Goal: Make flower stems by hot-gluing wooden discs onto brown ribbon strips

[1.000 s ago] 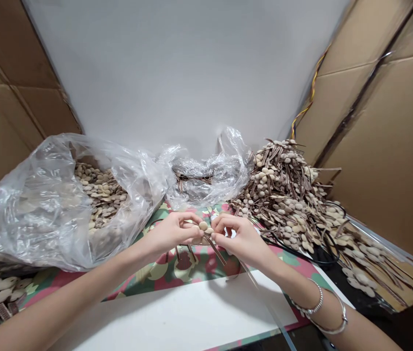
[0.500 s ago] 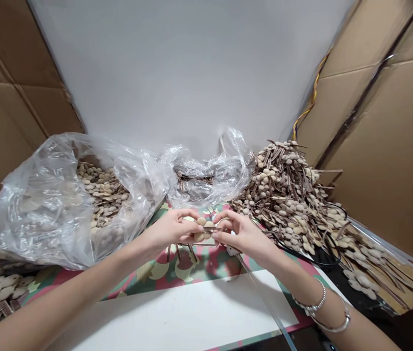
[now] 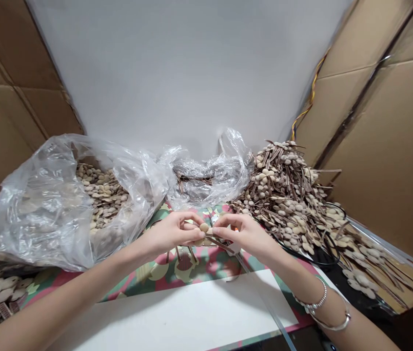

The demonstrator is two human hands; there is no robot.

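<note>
Ribbon (image 3: 221, 243) has swung lower, both hands (image 3: 177, 230) (image 3: 245, 235) partly hiding the beige flower (image 3: 204, 227).

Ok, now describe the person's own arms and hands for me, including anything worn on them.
The left hand and right hand are ungloved, with no rings visible. The left forearm shows no sleeve or jewellery. The right forearm, also sleeveless in view, wears two silvery pieces: a beaded bracelet and, farther from the hand, a smooth, slim bangle.

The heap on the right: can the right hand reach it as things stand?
Probably yes: the heap lies near the right hand with nothing tall between, though that hand is busy with a small beige piece.
</note>
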